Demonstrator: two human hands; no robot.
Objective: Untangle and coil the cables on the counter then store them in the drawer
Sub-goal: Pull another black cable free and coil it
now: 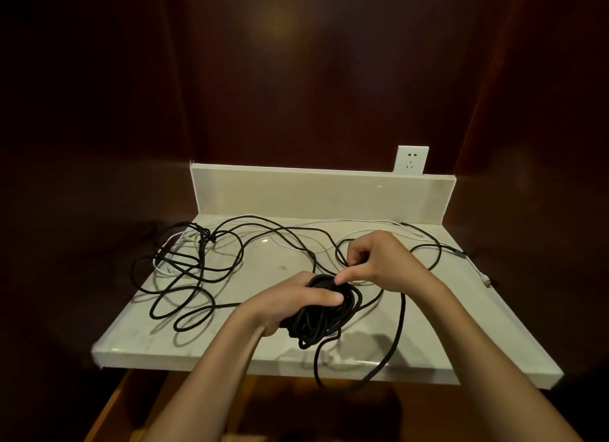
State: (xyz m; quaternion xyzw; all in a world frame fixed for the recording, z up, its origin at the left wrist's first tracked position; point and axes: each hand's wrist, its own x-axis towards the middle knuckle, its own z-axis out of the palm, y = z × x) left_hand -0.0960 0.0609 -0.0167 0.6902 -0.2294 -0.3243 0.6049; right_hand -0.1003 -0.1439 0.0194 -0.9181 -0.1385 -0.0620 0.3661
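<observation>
While the left hand (298, 304) is gripping the black coil (324, 313), the right hand (379, 263) just behind it is pinching the cable's loose run (230, 247), trailing left across the counter (204, 349).

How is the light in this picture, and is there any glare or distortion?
Head view: dim room, dark wood walls; soft glare patch on the back wall; the pale counter is brightest, with faint cable shadows; the wide lens bends the counter edges; both hands look sharp.
</observation>
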